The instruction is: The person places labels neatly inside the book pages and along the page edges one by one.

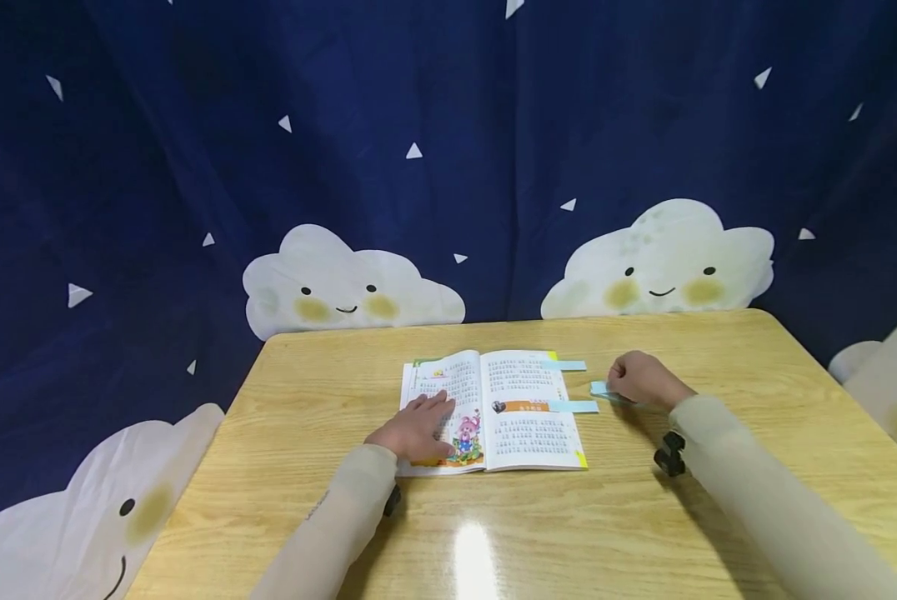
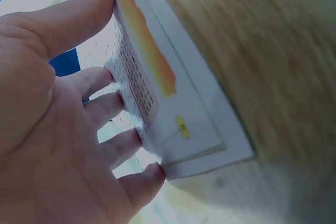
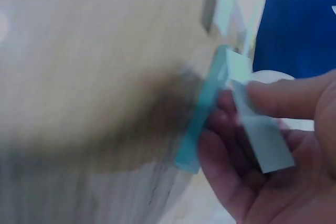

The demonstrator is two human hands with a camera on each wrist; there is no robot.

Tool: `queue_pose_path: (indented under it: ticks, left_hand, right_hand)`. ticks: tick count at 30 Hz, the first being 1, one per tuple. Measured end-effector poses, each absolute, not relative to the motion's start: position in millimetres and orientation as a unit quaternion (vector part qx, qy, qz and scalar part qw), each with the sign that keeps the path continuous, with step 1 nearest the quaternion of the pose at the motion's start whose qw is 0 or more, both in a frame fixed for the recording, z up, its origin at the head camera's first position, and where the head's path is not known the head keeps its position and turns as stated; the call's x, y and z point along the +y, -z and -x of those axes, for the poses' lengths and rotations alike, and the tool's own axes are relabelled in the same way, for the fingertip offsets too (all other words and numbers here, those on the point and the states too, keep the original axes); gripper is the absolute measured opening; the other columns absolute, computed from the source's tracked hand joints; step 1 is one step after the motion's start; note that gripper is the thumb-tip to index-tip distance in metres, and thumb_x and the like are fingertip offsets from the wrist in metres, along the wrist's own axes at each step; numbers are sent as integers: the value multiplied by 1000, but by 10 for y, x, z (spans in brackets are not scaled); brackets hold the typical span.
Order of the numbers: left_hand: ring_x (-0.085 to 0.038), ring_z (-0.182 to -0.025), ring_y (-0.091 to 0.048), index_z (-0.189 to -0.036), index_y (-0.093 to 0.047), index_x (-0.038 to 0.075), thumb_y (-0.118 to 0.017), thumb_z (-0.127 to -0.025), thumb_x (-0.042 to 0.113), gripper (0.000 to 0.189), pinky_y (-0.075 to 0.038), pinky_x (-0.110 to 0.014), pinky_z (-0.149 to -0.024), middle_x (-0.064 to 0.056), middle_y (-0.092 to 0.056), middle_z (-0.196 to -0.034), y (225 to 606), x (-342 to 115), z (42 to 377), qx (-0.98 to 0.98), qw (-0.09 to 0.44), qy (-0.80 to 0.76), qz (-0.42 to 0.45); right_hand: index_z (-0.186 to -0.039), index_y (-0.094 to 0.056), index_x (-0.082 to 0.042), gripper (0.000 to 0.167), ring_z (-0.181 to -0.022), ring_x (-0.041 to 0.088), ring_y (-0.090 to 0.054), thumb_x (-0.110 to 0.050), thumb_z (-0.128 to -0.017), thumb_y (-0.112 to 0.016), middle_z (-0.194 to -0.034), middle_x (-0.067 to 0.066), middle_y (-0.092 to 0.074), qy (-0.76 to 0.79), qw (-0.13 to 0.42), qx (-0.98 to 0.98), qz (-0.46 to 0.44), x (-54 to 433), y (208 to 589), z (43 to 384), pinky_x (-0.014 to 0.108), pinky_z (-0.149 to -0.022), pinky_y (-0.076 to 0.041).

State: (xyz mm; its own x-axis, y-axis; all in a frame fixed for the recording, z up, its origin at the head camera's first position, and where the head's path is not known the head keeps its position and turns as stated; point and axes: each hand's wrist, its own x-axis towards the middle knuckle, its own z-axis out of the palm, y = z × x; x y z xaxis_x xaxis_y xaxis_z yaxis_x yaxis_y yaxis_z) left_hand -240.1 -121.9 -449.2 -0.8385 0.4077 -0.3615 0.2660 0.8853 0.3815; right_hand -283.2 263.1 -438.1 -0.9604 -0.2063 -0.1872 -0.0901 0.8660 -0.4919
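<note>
An open book (image 1: pixel 534 446) with printed text and colourful pictures lies on the table. My left hand (image 1: pixel 416 427) rests on its left page with fingers spread; in the left wrist view the fingertips touch the page (image 2: pixel 197 129) near its lower corner. Two pale blue sticky strips (image 1: pixel 574 407) stick out past the right page's outer edge. To the right of the book, my right hand (image 1: pixel 647 380) is curled over a blue strip. In the right wrist view the thumb pinches a pale sticky strip (image 3: pixel 265 140), and a teal strip pad (image 3: pixel 202 114) lies along the curled fingers.
The wooden table (image 1: pixel 328 383) reaches back to a dark blue curtain (image 1: pixel 343 108) with white clouds and triangles. Black wrist mounts (image 1: pixel 670 454) sit on both sleeves. A bright light reflection shows on the front of the table.
</note>
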Motion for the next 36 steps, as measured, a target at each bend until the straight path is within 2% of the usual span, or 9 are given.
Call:
queue_pose_path:
  ticks: [4, 6, 12, 18, 27, 36]
  left_hand:
    - [-35, -156, -12, -158, -28, 20, -67, -93, 37, 78, -19, -53, -126, -1, -16, -169, 4492, -1221, 2390, 944, 224, -165, -179]
    - [-35, -156, -12, -158, -29, 19, -68, -92, 37, 78, -19, -53, -126, -1, -16, -169, 4483, -1221, 2392, 945, 220, -164, -178]
    - [-34, -156, -13, -157, -30, 18, -69, -91, 35, 79, -20, -53, -126, -1, -18, -168, 4475, -1226, 2398, 946, 220, -167, -171]
    - [-34, -156, -12, -158, -29, 21, -69, -92, 36, 79, -19, -54, -126, 1, -15, -169, 4492, -1227, 2400, 945, 223, -169, -168]
    - [-33, -157, -11, -158, -28, 22, -69, -92, 37, 79, -20, -54, -126, 2, -15, -169, 4478, -1208, 2407, 945, 228, -171, -161]
    - [-34, -156, -11, -158, -28, 19, -68, -93, 35, 78, -17, -53, -127, -1, -15, -169, 4470, -1219, 2410, 944, 226, -171, -172]
  right_hand:
    - [-84, -58, -4, 14, -64, 15, -49, -12, -96, -57, -72, 6, -58, 279, 74, 952, 99, 2614, 4397, 2679, 28, -61, -40]
    - [-87, -59, -5, 10, -62, 14, -49, -11, -95, -59, -72, 8, -59, 309, 73, 943, 104, 2581, 4389, 2595, 28, -60, -40]
    - [-91, -61, -4, 6, -62, 12, -50, -9, -95, -60, -73, 10, -59, 388, 116, 904, 140, 2371, 4374, 2354, 24, -54, -41]
    - [-90, -60, -3, 6, -64, 11, -51, -8, -94, -60, -75, 7, -59, 414, 139, 886, 157, 2172, 4431, 2197, 22, -56, -42]
    - [-92, -58, 1, 8, -63, 10, -52, -5, -91, -63, -71, 5, -57, 447, 171, 862, 165, 2149, 4566, 2175, 21, -54, -43]
    - [-91, -58, -1, 10, -63, 13, -52, -9, -93, -64, -71, 4, -56, 439, 194, 862, 161, 2224, 4658, 2231, 24, -56, -46]
